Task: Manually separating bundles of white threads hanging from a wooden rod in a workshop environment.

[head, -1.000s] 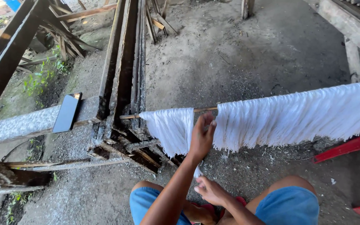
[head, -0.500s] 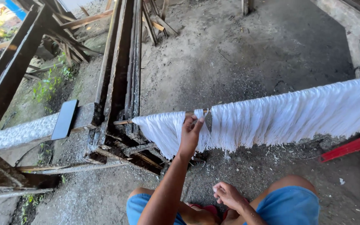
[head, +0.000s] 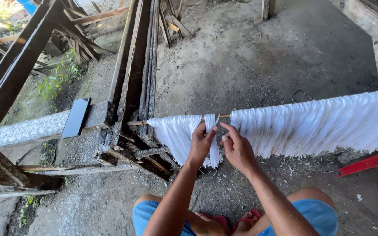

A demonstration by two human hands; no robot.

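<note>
The person sat low with both arms reaching out to a thin stick [head: 224, 116] that lay sideways in front of them. Lots of white strings [head: 320, 124] hung down from the stick like a long fringe. One small bunch of strings [head: 213, 146] hung alone in a gap between the big parts of the fringe. The left hand [head: 200, 144] was closed around this small bunch, with the fingers curled and pressed together on it. The right hand [head: 237, 148] was just beside it, on the right side of the bunch. Its pointer finger and thumb were stretched toward the strings near the stick, and its other fingers were bent in. I could not tell if the right hand was really pinching a string. The two hands were very close, almost touching. To the left, a dark phone [head: 76, 117] lay flat on a gray beam [head: 27, 131]. Old wooden planks [head: 136, 61] stood behind the stick. Something red and plastic [head: 368, 162] was on the dirt floor [head: 259, 57] at the right.
</note>
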